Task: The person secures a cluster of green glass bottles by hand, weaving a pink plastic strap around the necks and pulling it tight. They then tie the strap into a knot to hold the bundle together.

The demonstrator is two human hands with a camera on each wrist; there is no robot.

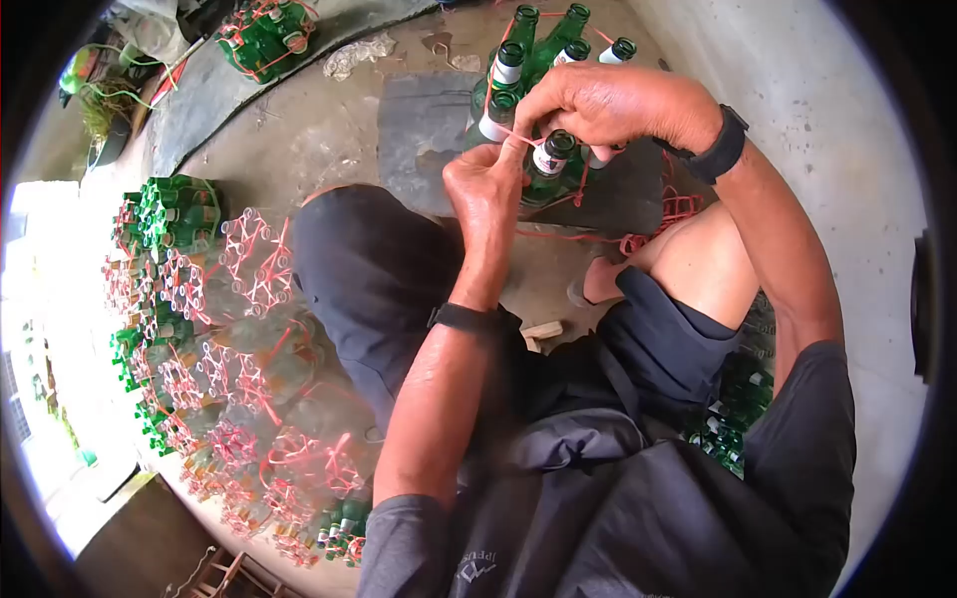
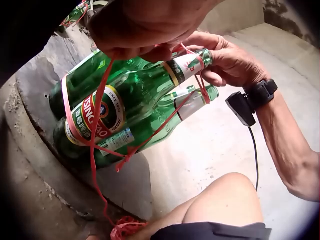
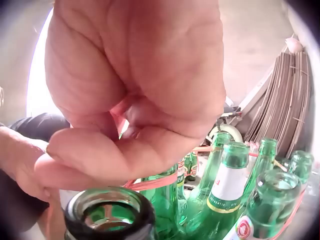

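A cluster of green glass beer bottles (image 2: 112, 115) stands before me, with red plastic twine (image 2: 93, 165) wound round the bodies and the necks. My left hand (image 1: 485, 189) pinches a strand of this twine beside the near bottle necks. Above the necks, my right hand (image 1: 608, 105) bends over the bundle, its fingertips close to the left hand. In the right wrist view, the fingers of the right hand (image 3: 140, 75) are curled, with a bit of pink twine between them. One open bottle mouth (image 3: 107, 215) is just below. The left fingertips are partly hidden in the left wrist view.
The bundle stands on a dark slab (image 1: 419, 130). Loose twine (image 1: 681, 206) lies in a heap near the right foot. Many tied bundles of clear bottles (image 1: 259, 259) fill the left side. Another green bundle (image 1: 267, 40) stands at the back. A pale wall (image 1: 837, 149) rises at the right.
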